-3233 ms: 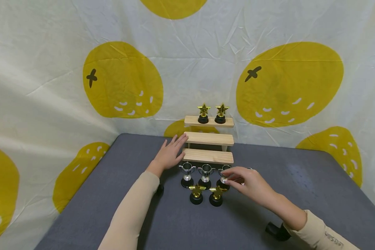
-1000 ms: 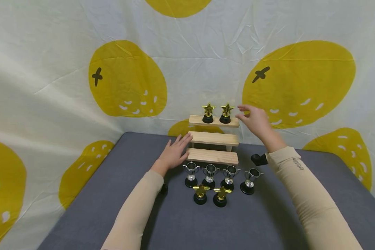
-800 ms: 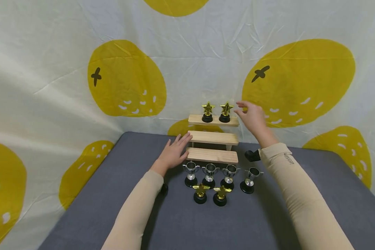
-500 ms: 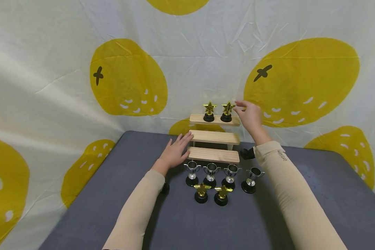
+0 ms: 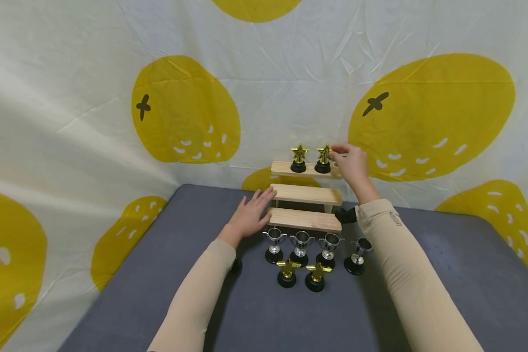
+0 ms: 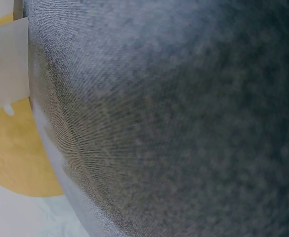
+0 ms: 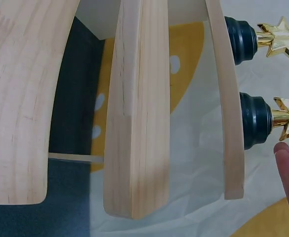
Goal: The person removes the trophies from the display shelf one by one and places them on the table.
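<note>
At the top of a three-tier wooden stand (image 5: 306,194), two gold star trophies on black bases stand upright. My right hand (image 5: 353,164) has thumb and forefinger at the right point of the right-hand star trophy (image 5: 323,161), pinching its edge. In the right wrist view, the fingertips (image 7: 283,150) meet that star's edge while its black base stays on the shelf. The other star trophy (image 5: 298,160) is just to its left. My left hand (image 5: 249,216), fingers straight, rests against the stand's left side by the middle shelf (image 5: 305,194).
In front of the stand, silver cups (image 5: 302,239) with black bases line up in a row of several, the rightmost cup (image 5: 357,256) set apart. Two more gold star trophies (image 5: 315,279) stand nearer on the grey table (image 5: 290,322). A fruit-print cloth (image 5: 273,107) hangs behind.
My right hand has gone from the silver cups up to the top shelf, then left onto the right-hand star trophy, which has turned slightly. My left hand has stayed at the stand.
</note>
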Action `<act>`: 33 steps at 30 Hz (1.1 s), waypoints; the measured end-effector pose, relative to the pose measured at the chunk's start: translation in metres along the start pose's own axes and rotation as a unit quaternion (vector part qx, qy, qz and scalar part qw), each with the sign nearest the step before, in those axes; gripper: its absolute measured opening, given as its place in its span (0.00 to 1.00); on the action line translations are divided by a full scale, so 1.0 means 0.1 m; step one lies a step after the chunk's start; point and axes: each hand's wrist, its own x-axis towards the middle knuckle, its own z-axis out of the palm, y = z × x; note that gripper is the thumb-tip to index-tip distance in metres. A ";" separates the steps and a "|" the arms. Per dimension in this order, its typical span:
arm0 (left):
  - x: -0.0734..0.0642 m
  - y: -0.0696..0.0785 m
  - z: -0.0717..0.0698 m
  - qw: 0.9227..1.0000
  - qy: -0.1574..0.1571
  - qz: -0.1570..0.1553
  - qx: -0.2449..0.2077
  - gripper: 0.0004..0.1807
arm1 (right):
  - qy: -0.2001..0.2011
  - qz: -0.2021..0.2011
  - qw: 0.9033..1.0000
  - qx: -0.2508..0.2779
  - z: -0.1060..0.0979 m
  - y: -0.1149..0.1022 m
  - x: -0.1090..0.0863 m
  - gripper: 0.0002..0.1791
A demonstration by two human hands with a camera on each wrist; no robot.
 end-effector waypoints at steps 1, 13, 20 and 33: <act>0.00 0.00 0.00 1.000 0.000 0.000 0.000 0.37 | 0.002 0.003 1.000 0.012 0.00 0.00 0.00 0.18; 0.01 0.03 0.00 1.000 -0.007 -0.006 0.006 0.37 | 0.023 0.024 0.996 0.077 -0.05 0.07 -0.05 0.17; 0.00 0.02 -0.01 1.000 -0.001 0.002 -0.006 0.37 | 0.027 0.016 0.996 0.083 -0.11 0.08 -0.08 0.17; 0.00 -0.03 0.00 1.000 -0.003 -0.002 -0.011 0.37 | 0.000 -0.009 0.996 0.086 -0.20 0.07 -0.25 0.19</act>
